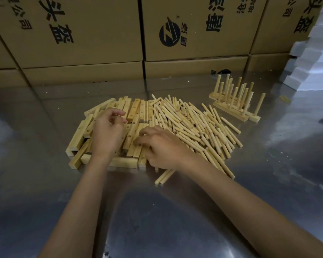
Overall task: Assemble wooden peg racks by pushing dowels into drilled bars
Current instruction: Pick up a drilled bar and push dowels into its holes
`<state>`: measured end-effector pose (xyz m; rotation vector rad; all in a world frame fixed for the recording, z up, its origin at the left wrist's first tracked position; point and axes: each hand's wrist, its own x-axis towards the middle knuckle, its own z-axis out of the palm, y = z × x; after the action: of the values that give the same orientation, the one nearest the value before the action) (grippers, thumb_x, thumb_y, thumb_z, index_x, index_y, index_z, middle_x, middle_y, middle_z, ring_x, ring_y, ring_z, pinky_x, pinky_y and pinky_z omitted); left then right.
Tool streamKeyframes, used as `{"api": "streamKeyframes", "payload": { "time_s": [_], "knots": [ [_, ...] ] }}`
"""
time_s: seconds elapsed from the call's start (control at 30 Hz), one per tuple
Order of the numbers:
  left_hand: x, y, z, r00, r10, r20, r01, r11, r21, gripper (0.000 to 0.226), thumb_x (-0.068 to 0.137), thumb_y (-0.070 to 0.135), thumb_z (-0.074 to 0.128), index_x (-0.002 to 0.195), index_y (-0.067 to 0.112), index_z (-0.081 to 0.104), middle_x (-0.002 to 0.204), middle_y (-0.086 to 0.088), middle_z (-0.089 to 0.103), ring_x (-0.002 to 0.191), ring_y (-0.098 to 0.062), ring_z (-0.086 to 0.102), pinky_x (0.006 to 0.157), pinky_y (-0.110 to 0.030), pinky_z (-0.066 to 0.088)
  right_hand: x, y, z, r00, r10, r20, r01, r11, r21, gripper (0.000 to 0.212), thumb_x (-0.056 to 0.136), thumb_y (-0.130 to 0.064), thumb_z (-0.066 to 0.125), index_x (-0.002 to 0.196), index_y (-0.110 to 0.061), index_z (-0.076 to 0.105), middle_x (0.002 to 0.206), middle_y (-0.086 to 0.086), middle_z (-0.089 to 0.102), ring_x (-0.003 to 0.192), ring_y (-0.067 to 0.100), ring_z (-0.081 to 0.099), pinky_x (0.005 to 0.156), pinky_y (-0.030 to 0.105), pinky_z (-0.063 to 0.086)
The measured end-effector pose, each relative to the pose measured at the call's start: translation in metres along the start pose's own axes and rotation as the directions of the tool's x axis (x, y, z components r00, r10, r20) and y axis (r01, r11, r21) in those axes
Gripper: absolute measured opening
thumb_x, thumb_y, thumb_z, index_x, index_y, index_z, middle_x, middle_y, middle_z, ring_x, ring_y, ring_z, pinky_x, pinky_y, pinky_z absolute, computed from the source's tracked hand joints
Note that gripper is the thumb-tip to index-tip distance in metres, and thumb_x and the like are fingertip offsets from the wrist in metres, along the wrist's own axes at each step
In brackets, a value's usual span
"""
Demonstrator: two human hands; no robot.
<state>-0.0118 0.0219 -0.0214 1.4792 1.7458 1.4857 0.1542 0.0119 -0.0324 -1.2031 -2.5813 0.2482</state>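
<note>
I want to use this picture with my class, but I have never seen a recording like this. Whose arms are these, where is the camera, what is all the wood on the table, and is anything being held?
There is no machine here. The one picture comes from a camera worn on a person's head, looking forward and down, so the two bare arms reaching in from the bottom are that person's own.

On the shiny metal table lie two heaps: drilled wooden bars on the left and round dowels on the right. Behind the dowels, to the right, stand finished peg racks, bars with dowels upright in them. Cardboard boxes are stacked along the back, with white foam blocks at the far right.

The left hand and the right hand both rest on the bar heap with fingers curled. Whether either actually grips a bar cannot be told from this view.
</note>
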Motion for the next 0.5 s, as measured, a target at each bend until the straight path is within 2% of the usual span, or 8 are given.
{"api": "streamKeyframes", "payload": {
  "time_s": [0.07, 0.17, 0.4, 0.5],
  "knots": [
    [0.000, 0.000, 0.001, 1.000, 0.011, 0.002, -0.011, 1.000, 0.007, 0.026, 0.097, 0.010, 0.046, 0.098, 0.026, 0.067, 0.091, 0.004, 0.072, 0.082, -0.031, 0.069, 0.080, -0.046, 0.057, 0.004, -0.002, 0.006, 1.000, -0.020, -0.013, 0.020, 1.000, -0.013, 0.043, 0.090, -0.015, 0.053, 0.131, -0.023, 0.061, 0.131, -0.001, 0.054, 0.120, 0.019, 0.044, 0.102, 0.040, 0.041],
    [0.000, 0.001, 0.001, 1.000, 0.014, -0.004, -0.014, 1.000, 0.000, 0.027, 0.097, 0.009, 0.046, 0.096, 0.027, 0.067, 0.089, 0.005, 0.072, 0.081, -0.032, 0.068, 0.079, -0.047, 0.057, 0.000, 0.001, 0.011, 0.997, -0.022, -0.068, 0.029, 0.994, 0.106, 0.033, 0.089, -0.013, 0.052, 0.116, -0.023, 0.066, 0.121, -0.005, 0.057, 0.113, 0.016, 0.046, 0.097, 0.041, 0.044],
    [0.000, 0.002, 0.001, 1.000, 0.006, 0.012, -0.007, 1.000, 0.004, 0.028, 0.097, 0.009, 0.047, 0.093, 0.031, 0.065, 0.091, 0.004, 0.072, 0.082, -0.028, 0.069, 0.080, -0.043, 0.056, -0.010, 0.005, 0.012, 0.998, -0.031, -0.049, 0.035, 0.996, 0.081, 0.012, 0.090, -0.022, 0.047, 0.099, -0.029, 0.046, 0.109, -0.014, 0.055, 0.105, 0.012, 0.042, 0.092, 0.042, 0.033],
    [0.000, 0.003, 0.001, 1.000, -0.007, 0.029, 0.007, 1.000, 0.012, 0.028, 0.097, 0.010, 0.047, 0.094, 0.031, 0.065, 0.091, 0.005, 0.072, 0.084, -0.028, 0.069, 0.079, -0.041, 0.056, -0.011, 0.007, 0.011, 0.999, 0.002, -0.038, 0.002, 0.996, 0.094, 0.012, 0.087, -0.024, 0.052, 0.098, -0.027, 0.047, 0.104, -0.014, 0.054, 0.103, 0.011, 0.041, 0.095, 0.043, 0.034]
  ]
}}
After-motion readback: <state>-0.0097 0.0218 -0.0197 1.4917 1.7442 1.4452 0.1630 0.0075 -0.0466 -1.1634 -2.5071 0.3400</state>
